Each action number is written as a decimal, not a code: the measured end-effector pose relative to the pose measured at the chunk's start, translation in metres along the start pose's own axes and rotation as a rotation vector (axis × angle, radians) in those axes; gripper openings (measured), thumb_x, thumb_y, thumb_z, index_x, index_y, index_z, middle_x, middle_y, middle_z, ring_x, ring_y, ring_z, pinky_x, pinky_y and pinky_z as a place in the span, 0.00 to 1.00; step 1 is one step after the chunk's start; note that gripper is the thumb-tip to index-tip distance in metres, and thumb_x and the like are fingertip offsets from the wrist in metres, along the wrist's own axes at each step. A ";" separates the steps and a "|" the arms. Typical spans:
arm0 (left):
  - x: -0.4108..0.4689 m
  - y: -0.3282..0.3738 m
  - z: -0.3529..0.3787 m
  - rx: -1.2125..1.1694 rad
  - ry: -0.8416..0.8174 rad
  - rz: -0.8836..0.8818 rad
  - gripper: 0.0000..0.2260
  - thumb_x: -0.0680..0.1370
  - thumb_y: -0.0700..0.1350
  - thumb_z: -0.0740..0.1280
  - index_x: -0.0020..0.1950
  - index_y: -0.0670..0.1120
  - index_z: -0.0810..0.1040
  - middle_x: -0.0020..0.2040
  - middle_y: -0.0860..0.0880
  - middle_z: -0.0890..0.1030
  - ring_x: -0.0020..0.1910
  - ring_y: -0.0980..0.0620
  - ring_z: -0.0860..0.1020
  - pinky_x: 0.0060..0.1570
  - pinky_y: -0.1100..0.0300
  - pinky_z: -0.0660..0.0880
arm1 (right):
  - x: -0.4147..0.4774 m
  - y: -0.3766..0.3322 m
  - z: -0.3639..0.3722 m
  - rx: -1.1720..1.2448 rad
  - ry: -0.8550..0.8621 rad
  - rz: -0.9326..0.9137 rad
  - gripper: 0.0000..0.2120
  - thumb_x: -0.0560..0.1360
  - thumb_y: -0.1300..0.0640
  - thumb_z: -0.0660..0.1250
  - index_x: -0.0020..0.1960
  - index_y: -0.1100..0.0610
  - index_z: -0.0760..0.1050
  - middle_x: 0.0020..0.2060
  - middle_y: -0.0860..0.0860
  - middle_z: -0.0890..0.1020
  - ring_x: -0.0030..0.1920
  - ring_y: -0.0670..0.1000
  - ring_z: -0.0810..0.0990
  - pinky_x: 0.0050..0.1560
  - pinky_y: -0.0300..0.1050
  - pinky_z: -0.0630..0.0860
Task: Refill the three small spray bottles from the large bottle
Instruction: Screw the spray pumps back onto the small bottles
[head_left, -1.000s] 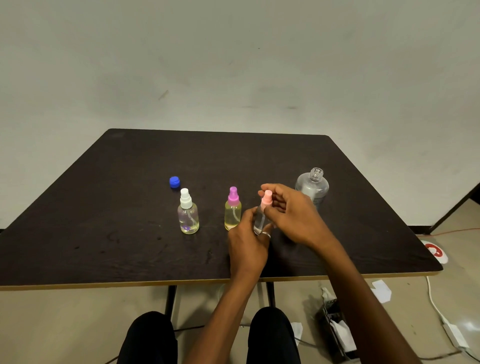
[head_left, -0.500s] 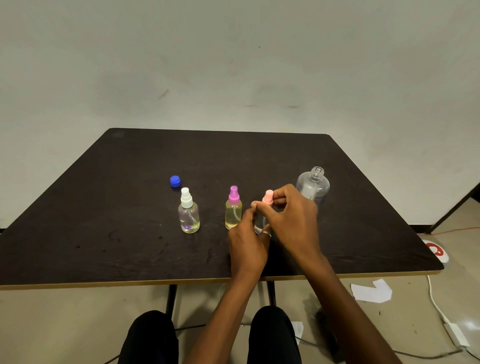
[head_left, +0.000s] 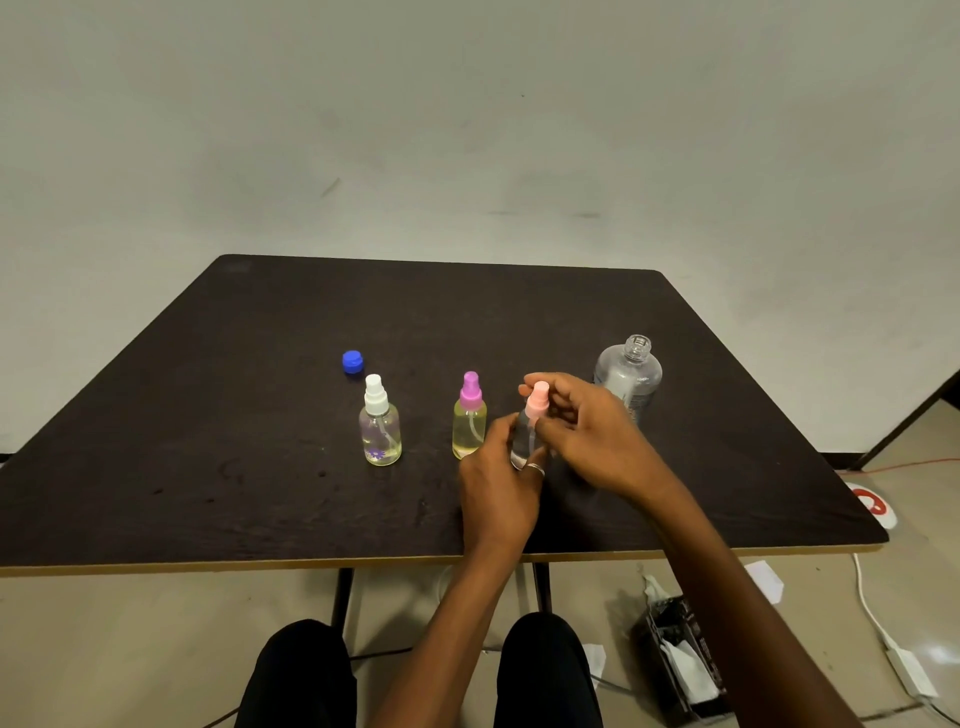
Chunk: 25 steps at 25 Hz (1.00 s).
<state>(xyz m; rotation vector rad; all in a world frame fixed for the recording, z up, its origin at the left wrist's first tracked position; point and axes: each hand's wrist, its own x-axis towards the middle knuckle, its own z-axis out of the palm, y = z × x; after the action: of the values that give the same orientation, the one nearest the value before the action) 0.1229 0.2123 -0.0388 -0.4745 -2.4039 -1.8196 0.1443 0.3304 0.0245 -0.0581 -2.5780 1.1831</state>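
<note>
Both forearms are reaching over the near edge of the worktop (head_left: 234, 467). The left hand (head_left: 501, 483) is curling round the upright pink-capped spray bottle (head_left: 536, 400), and the right hand (head_left: 592, 441) is pinching its cap. Left of it, the purple-capped bottle (head_left: 470, 421) and white-capped bottle (head_left: 379, 431) are standing. Farther back, the uncapped large bottle (head_left: 628, 371) and blue cap (head_left: 352, 361) are sitting.

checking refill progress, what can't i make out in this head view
Head view only:
Pink-capped bottle: body mostly behind the left hand, fill level unreadable.
Its sprayer: joint covered by the right hand, tightness unknown.
Large bottle: partly behind the right hand; contents too clear to judge.
</note>
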 end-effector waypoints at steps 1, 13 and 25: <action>0.000 0.000 0.000 0.004 0.003 0.000 0.18 0.76 0.41 0.73 0.65 0.49 0.78 0.52 0.48 0.83 0.47 0.51 0.81 0.48 0.51 0.81 | 0.000 0.001 0.000 0.015 0.012 0.001 0.17 0.77 0.56 0.67 0.65 0.53 0.74 0.58 0.46 0.82 0.57 0.39 0.79 0.58 0.39 0.77; 0.002 -0.004 0.003 0.035 0.014 -0.037 0.14 0.76 0.40 0.72 0.61 0.48 0.78 0.49 0.48 0.82 0.47 0.51 0.81 0.47 0.53 0.82 | -0.007 0.003 0.021 -0.139 0.350 0.047 0.18 0.69 0.45 0.75 0.54 0.51 0.75 0.48 0.44 0.81 0.47 0.41 0.80 0.45 0.32 0.76; 0.001 -0.001 0.003 -0.003 0.024 0.010 0.17 0.74 0.47 0.75 0.62 0.50 0.79 0.50 0.53 0.82 0.46 0.57 0.80 0.42 0.67 0.77 | 0.002 -0.002 -0.008 0.023 0.034 -0.041 0.16 0.75 0.59 0.70 0.62 0.53 0.77 0.55 0.45 0.83 0.55 0.40 0.80 0.57 0.40 0.79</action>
<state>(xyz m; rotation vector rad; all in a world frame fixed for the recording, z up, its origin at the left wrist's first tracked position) 0.1222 0.2147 -0.0408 -0.4609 -2.3793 -1.8147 0.1446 0.3356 0.0317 -0.0205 -2.5240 1.1863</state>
